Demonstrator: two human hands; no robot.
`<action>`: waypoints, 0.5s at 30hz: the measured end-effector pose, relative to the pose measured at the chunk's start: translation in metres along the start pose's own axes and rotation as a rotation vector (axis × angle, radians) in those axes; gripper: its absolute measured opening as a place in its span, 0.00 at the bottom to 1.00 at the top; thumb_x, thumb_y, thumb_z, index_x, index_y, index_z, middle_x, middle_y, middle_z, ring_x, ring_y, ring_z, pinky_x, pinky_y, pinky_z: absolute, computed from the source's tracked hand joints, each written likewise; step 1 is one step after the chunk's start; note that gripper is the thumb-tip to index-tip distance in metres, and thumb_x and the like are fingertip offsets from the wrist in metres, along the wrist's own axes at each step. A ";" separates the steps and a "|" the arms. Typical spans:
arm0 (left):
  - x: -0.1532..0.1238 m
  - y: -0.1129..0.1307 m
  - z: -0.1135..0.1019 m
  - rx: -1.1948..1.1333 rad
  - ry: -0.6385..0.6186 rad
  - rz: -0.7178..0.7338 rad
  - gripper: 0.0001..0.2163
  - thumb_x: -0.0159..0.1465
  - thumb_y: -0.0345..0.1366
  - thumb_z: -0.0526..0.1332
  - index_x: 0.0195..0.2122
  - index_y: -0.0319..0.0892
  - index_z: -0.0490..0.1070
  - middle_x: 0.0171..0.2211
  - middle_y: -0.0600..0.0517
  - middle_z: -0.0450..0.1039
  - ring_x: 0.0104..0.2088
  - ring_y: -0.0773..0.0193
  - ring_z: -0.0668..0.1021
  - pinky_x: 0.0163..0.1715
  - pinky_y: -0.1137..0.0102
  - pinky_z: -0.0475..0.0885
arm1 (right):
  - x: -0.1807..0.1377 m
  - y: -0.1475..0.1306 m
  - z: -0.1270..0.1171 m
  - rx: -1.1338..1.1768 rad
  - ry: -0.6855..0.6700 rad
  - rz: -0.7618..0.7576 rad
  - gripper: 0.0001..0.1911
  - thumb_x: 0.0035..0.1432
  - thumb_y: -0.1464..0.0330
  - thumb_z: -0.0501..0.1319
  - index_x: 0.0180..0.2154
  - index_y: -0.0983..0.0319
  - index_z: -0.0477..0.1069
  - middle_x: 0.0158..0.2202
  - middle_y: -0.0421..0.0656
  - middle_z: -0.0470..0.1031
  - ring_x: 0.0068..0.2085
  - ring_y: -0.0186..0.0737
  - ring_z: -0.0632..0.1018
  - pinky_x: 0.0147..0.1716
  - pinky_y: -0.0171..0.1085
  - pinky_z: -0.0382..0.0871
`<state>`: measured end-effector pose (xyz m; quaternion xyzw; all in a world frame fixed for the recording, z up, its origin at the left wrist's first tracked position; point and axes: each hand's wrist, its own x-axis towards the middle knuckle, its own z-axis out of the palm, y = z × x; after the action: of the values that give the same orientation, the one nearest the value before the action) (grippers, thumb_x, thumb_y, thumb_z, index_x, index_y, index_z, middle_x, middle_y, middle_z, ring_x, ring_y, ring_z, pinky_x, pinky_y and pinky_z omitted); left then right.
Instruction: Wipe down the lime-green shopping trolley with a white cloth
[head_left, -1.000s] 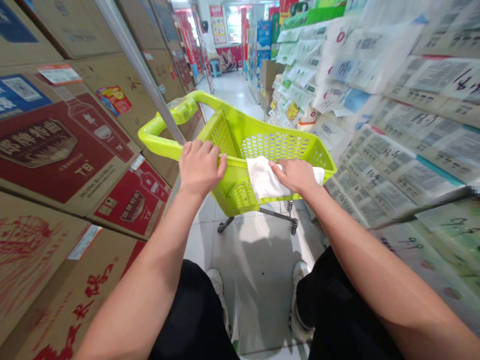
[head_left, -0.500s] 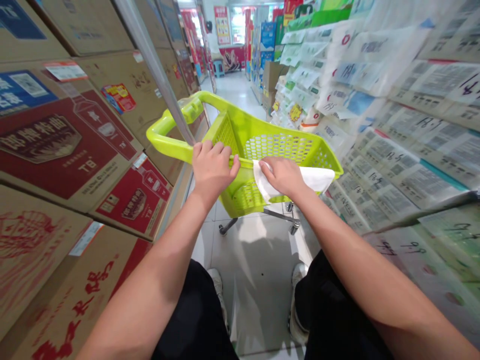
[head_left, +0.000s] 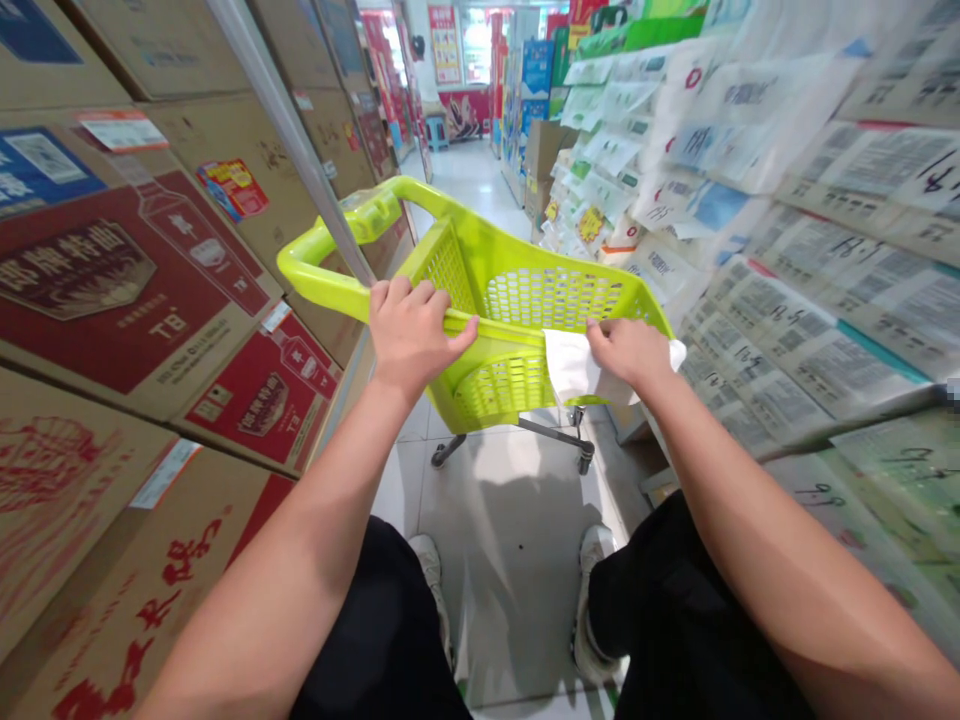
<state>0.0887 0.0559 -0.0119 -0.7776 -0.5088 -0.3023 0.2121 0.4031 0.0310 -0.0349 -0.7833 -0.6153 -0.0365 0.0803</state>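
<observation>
A lime-green plastic shopping cart (head_left: 517, 285) stands in a narrow aisle right in front of me. My left hand (head_left: 409, 330) is closed over the cart's near rim at its left corner. My right hand (head_left: 630, 350) presses a white cloth (head_left: 574, 368) against the near rim toward the right corner, fingers curled over it. The cloth hangs down the outside of the basket wall. The cart's looped handle (head_left: 330, 250) sticks out to the left. The basket looks empty inside.
Stacked brown and red cardboard boxes (head_left: 142, 290) line the left side behind a metal shelf post (head_left: 292, 140). Bagged goods with printed labels (head_left: 810, 230) fill the right. The tiled floor (head_left: 517, 540) runs ahead to more shelves. My shoes show below.
My right hand slid the white cloth along the near rim, first left, then right toward the corner. The left hand kept its grip on the rim.
</observation>
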 end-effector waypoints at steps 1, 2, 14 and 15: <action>0.000 0.002 -0.001 -0.001 -0.002 0.005 0.18 0.64 0.56 0.60 0.33 0.46 0.71 0.36 0.45 0.74 0.47 0.44 0.71 0.53 0.48 0.59 | -0.002 -0.001 0.001 0.005 0.018 -0.009 0.35 0.70 0.49 0.43 0.47 0.61 0.83 0.43 0.57 0.83 0.45 0.57 0.82 0.39 0.43 0.65; 0.000 0.004 -0.001 0.000 -0.005 0.009 0.18 0.62 0.57 0.61 0.34 0.46 0.71 0.36 0.45 0.74 0.47 0.44 0.71 0.54 0.47 0.59 | -0.004 -0.005 0.001 0.011 0.040 -0.024 0.35 0.71 0.49 0.43 0.47 0.60 0.83 0.43 0.56 0.83 0.45 0.56 0.82 0.39 0.42 0.65; -0.002 0.014 -0.005 0.033 0.004 0.043 0.10 0.62 0.49 0.64 0.35 0.48 0.74 0.37 0.44 0.75 0.46 0.43 0.72 0.51 0.48 0.62 | -0.033 -0.108 -0.006 0.163 0.201 -0.470 0.32 0.74 0.49 0.40 0.50 0.61 0.76 0.47 0.52 0.83 0.46 0.51 0.80 0.42 0.41 0.62; -0.002 0.011 -0.007 0.027 0.002 0.039 0.11 0.62 0.50 0.64 0.35 0.48 0.74 0.36 0.44 0.75 0.46 0.43 0.72 0.51 0.48 0.62 | -0.031 -0.103 -0.007 0.146 0.178 -0.448 0.34 0.74 0.48 0.39 0.49 0.61 0.77 0.46 0.52 0.83 0.45 0.52 0.81 0.41 0.41 0.63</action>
<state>0.0963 0.0459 -0.0088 -0.7841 -0.4975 -0.2923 0.2288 0.2956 0.0236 -0.0249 -0.6134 -0.7649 -0.0776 0.1806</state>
